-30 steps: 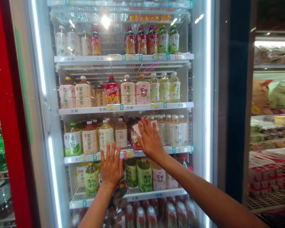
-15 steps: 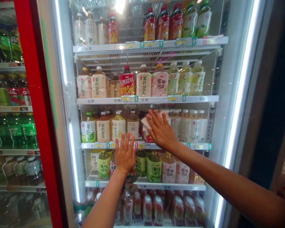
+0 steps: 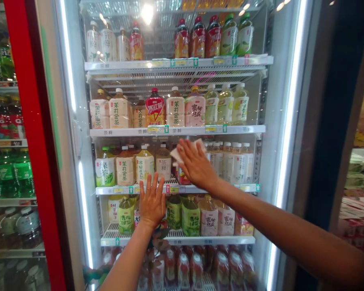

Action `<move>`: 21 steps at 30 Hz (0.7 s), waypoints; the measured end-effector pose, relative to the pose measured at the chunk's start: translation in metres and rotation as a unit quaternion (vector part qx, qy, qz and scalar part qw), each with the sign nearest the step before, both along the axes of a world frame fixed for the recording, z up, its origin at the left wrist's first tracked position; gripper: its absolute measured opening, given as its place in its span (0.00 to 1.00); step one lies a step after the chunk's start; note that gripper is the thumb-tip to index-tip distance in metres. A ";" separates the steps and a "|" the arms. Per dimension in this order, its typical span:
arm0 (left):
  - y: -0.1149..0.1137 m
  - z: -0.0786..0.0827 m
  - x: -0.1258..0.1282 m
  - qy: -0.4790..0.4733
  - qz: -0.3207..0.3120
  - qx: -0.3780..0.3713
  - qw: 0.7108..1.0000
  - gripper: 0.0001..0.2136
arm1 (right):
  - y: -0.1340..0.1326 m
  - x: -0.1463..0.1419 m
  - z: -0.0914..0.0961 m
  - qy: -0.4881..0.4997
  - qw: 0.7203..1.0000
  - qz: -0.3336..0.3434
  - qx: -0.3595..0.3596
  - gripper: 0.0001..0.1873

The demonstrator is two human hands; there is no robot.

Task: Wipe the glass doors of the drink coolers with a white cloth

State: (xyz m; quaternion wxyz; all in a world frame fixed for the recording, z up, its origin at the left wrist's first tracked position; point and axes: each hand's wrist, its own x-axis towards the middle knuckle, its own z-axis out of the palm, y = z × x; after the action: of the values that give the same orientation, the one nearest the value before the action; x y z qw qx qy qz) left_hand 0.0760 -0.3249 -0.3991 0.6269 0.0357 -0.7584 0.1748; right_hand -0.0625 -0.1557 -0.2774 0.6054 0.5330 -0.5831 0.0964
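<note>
My left hand (image 3: 152, 203) lies flat with fingers spread against the glass door (image 3: 160, 74) of a lit drinks cooler, in front of the lower middle shelves. It holds nothing. Farther right and higher, my right hand (image 3: 197, 166) presses a folded white wipe (image 3: 175, 155) to the same glass, its fingers stretched over it. Edges of the wipe stick out on both sides of the fingers. Behind the glass near that hand stand a tea bottle (image 3: 163, 165) with a beige label and white-labelled bottles (image 3: 240, 165).
Several shelves of bottled drinks fill the cooler, including a red-labelled bottle (image 3: 155, 108). Bright light strips (image 3: 286, 117) run down both sides. A red frame (image 3: 33, 133) divides off another cooler with green bottles (image 3: 23, 169) at left. Stacked packages (image 3: 356, 173) show at far right.
The whole view has shifted, so the cooler appears farther left and a little lower. My right hand with the wipe has slid slightly up and left on the glass. My left hand stays about in place.
</note>
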 end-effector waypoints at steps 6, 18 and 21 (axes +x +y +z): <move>0.000 0.000 0.001 -0.004 -0.006 0.004 1.000 0.33 | -0.007 0.015 -0.027 -0.023 1.000 0.017 0.009 0.43; -0.003 0.000 0.000 0.002 -0.012 -0.002 1.000 0.33 | 0.003 -0.014 0.061 -0.045 0.997 -0.004 -0.058 0.42; -0.004 0.000 0.000 0.000 -0.010 -0.001 1.000 0.34 | -0.001 0.002 0.019 -0.015 1.000 0.007 -0.011 0.41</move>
State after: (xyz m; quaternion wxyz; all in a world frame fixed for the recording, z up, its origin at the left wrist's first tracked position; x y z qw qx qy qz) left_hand 0.0757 -0.3285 -0.3992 0.6283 0.0274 -0.7587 0.1695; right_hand -0.0606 -0.1569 -0.2589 0.6014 0.5292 -0.5874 0.1149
